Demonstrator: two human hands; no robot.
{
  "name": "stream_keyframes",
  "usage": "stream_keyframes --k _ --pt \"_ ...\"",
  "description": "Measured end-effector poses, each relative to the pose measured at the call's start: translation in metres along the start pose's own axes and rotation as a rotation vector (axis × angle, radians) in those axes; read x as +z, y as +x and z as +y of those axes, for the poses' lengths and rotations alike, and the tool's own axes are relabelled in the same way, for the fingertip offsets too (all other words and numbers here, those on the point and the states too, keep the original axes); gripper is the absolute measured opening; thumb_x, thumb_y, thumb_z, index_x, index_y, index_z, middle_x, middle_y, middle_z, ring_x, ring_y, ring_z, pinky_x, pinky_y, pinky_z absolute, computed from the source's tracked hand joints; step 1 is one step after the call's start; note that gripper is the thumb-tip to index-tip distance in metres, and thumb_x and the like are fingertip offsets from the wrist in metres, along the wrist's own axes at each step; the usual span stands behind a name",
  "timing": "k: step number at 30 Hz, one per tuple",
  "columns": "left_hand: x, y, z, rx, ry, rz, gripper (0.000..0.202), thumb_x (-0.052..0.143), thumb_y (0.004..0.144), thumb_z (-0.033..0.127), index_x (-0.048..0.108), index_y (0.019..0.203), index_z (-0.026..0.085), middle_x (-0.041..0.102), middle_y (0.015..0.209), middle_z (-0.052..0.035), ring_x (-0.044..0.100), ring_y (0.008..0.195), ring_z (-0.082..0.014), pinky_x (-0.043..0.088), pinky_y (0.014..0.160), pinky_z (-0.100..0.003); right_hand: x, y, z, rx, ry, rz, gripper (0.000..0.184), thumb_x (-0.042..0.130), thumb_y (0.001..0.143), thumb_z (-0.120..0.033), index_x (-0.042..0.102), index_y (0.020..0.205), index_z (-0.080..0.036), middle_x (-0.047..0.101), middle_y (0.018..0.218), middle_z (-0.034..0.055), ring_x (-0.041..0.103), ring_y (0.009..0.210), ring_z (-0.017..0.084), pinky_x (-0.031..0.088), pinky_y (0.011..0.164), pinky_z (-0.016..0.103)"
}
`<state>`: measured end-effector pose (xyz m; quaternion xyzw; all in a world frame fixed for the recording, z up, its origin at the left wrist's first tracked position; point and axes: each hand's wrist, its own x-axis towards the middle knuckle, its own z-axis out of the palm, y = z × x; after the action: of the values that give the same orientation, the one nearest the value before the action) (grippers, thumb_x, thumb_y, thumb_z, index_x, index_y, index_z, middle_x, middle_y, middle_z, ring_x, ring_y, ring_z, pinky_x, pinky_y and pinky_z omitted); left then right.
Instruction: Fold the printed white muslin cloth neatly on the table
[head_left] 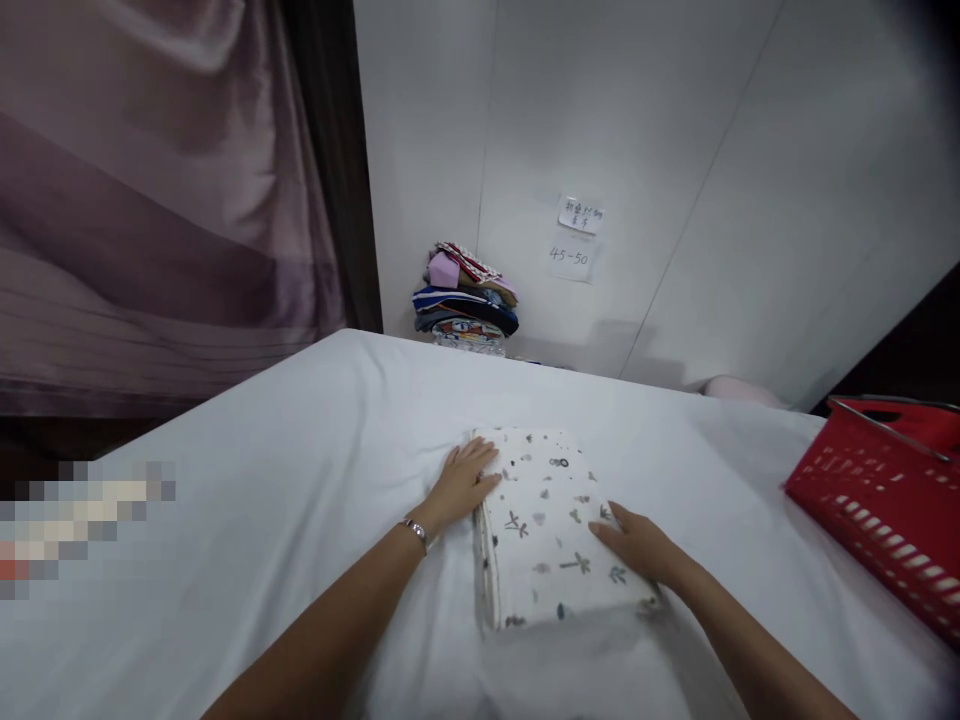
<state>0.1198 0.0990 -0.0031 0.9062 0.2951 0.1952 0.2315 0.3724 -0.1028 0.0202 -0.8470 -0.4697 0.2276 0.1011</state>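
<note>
A folded white cloth with small printed figures [544,520] lies on the white sheet [285,470] in front of me. My left hand [461,485] rests flat against the cloth's left edge, fingers stretched out; a bracelet sits on that wrist. My right hand [637,545] lies flat on the cloth's right side, fingers extended. Neither hand grips anything.
A red plastic basket [885,500] with a metal handle stands at the right edge. A stack of folded coloured clothes [465,300] sits at the far side against the white wall, under two paper notes [576,240]. A mauve curtain [150,200] hangs at the left.
</note>
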Motion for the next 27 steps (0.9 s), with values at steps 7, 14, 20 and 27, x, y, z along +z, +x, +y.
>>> stream_keyframes --k 7,14,20,27 --pt "0.01 0.0 -0.005 -0.018 -0.03 0.085 0.047 0.042 0.086 0.047 0.047 0.127 0.025 0.039 0.14 -0.0018 0.022 0.134 -0.0213 0.017 0.109 -0.045 -0.017 0.031 -0.047 -0.342 -0.174 0.197 0.063 0.033 0.087 -0.049 0.029 0.139 -0.014 0.03 0.144 0.0099 0.027 0.132 0.023 0.025 0.105 0.036" --pt "0.009 -0.002 -0.005 0.001 -0.048 0.067 0.045 0.042 0.086 0.047 0.051 0.124 0.025 0.04 0.139 -0.0022 0.022 0.134 -0.0216 0.02 0.108 -0.044 0.004 0.105 -0.087 -0.421 -0.299 0.141 0.067 0.025 0.089 -0.053 0.024 0.141 -0.011 0.019 0.148 0.0103 0.01 0.137 0.024 0.012 0.108 0.046" --pt "0.008 -0.002 -0.005 -0.013 -0.039 0.039 0.044 0.042 0.086 0.047 0.05 0.124 0.027 0.039 0.14 -0.0013 0.022 0.134 -0.0221 0.018 0.108 -0.046 0.017 0.123 -0.079 -0.404 -0.349 0.175 0.066 0.018 0.09 -0.054 0.02 0.142 -0.013 0.015 0.149 0.0082 0.007 0.137 0.022 0.008 0.108 0.046" --pt "0.01 -0.001 -0.007 -0.008 -0.106 0.074 0.041 0.041 0.087 0.045 0.053 0.121 0.025 0.042 0.138 -0.0002 0.023 0.134 -0.0197 0.02 0.109 -0.043 0.012 0.093 -0.101 -0.388 -0.335 0.153 0.068 0.023 0.089 -0.055 0.021 0.142 -0.012 0.013 0.149 0.011 0.006 0.137 0.025 0.006 0.108 0.048"
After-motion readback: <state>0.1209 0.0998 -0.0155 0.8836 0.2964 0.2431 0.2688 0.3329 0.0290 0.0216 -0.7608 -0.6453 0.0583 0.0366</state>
